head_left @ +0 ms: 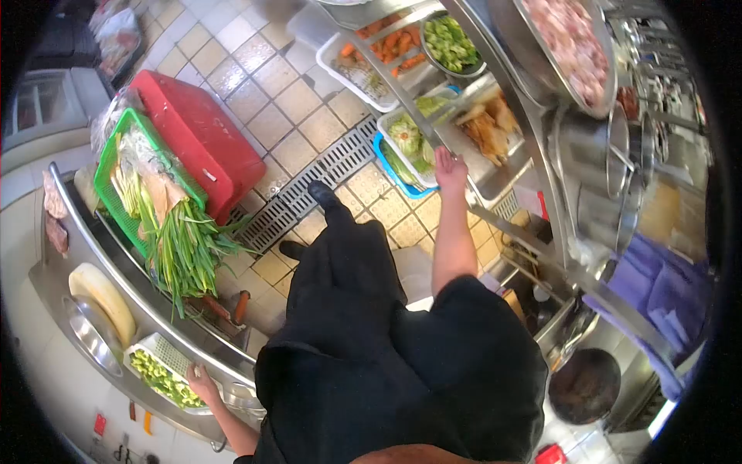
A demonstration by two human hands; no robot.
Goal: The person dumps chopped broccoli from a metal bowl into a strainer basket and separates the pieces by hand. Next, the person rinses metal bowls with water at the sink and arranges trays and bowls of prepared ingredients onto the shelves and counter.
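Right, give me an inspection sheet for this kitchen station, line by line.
Surface: steel counter on the left; steel rail on the right.
Job's things: white basket of chopped greens.
Clutter: green crate of spring onions, red crate, tray of carrots.
Grips: left hand at the basket's rim, grip unclear; right hand open, resting on the rail's end.
Cables: nothing seen.
Surroundings: tiled floor with drain grate; dark wok lower right.
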